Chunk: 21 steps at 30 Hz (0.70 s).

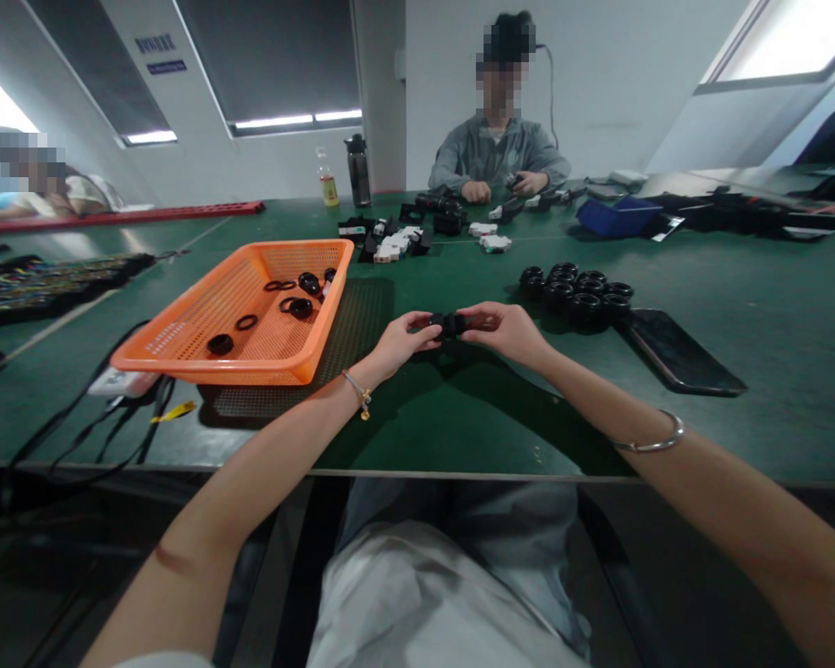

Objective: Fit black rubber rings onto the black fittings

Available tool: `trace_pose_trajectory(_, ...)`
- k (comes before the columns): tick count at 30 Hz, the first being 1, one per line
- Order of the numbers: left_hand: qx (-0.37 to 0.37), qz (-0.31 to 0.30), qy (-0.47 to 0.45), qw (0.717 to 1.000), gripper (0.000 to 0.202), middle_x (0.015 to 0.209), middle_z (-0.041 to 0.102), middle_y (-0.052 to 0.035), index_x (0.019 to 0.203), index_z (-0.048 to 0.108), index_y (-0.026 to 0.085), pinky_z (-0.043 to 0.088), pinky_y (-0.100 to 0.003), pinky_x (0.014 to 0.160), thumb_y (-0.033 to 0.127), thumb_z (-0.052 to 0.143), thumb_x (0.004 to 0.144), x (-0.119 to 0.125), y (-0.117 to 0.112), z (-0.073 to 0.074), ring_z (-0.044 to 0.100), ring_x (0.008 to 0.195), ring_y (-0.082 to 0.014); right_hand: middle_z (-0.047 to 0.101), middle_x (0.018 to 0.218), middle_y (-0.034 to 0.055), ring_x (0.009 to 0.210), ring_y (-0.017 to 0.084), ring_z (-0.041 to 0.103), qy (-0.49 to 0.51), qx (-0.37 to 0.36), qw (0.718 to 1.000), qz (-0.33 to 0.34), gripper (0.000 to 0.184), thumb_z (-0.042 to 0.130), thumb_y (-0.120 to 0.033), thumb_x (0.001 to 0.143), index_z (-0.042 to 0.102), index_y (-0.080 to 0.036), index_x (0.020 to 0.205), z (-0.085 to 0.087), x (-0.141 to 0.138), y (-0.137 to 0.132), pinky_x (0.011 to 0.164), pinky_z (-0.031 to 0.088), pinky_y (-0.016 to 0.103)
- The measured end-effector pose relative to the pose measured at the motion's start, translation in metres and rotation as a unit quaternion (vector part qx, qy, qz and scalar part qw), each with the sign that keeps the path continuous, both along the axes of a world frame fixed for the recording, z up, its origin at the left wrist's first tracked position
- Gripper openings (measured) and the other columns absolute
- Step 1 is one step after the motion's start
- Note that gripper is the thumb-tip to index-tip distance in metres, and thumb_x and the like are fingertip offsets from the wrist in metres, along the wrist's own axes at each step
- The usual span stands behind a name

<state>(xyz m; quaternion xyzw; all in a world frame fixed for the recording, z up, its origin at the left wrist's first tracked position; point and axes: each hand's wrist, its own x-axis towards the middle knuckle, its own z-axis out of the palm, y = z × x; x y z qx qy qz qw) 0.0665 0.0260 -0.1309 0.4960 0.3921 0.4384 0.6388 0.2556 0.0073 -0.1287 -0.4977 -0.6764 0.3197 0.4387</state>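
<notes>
Sitting on the green table (pixel 772 301) was an orange basket (pixel 250 373). Right of the basket, the left hand (pixel 400 343) and right hand (pixel 513 331) pinched opposite ends of a black part (pixel 449 326); a light, level hold seemed best for keeping it aligned.

The left arm (pixel 271 455) wears 1 thin charm bracelet (pixel 365 401), the right arm (pixel 730 492) 1 smooth silver bangle (pixel 648 448); pale top (pixel 417 603), blue-grey trousers (pixel 529 533).

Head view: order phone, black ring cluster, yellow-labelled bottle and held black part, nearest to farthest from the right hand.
1. Held black part: in the right hand
2. Black ring cluster: just right
3. Phone: farther right
4. Yellow-labelled bottle: far left
</notes>
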Motion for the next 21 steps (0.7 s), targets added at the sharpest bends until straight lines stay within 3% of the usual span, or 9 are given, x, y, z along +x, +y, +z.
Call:
trace_pose_trajectory(4,0.021,-0.008,0.005,1.0,0.021,0.091,0.058,-0.0027,0.09,0.06,0.01,0.056,-0.035,0.086,0.007,0.067,0.07,-0.001,0.0025,-0.0042,0.059,0.084,-0.011,0.073,0.086,0.0053,0.079,0.022,0.067,-0.019,0.008,1.0,-0.009,0.031,0.074,-0.027,0.06,0.072,-0.019,0.09,0.0006,-0.0002,0.0001,0.081,0.055,0.04)
trace_pose_trajectory(10,0.034,-0.012,0.014,0.999,0.024,0.093,0.06,-0.0027,0.091,0.061,0.011,0.056,-0.037,0.086,0.008,0.069,0.068,-0.002,0.005,-0.0086,0.059,0.082,-0.0105,0.072,0.078,0.0027,0.074,0.02,0.067,-0.008,0.012,1.0,-0.01,0.033,0.075,-0.029,0.06,0.069,-0.019,0.091,0.0007,-0.0015,-0.0016,0.08,0.054,0.04)
trace_pose_trajectory(15,0.024,-0.008,0.007,1.0,0.023,0.088,0.059,-0.0019,0.092,0.061,0.011,0.056,-0.035,0.086,0.009,0.068,0.07,-0.0016,0.0031,-0.0053,0.059,0.081,-0.0102,0.073,0.078,0.0029,0.076,0.02,0.068,0.011,-0.004,1.0,-0.003,0.027,0.074,-0.029,0.061,0.068,-0.02,0.086,0.0043,-0.0034,-0.0048,0.082,0.054,0.041)
trace_pose_trajectory(21,-0.012,0.004,-0.002,1.0,0.014,0.083,0.059,-0.0021,0.091,0.06,0.008,0.053,-0.037,0.091,0.008,0.062,0.078,0.0,0.0008,0.0005,0.061,0.072,-0.008,0.074,0.085,0.0053,0.081,0.022,0.069,0.044,-0.023,0.999,0.014,0.036,0.077,-0.025,0.056,0.069,-0.018,0.09,0.003,-0.0024,-0.0034,0.087,0.053,0.043)
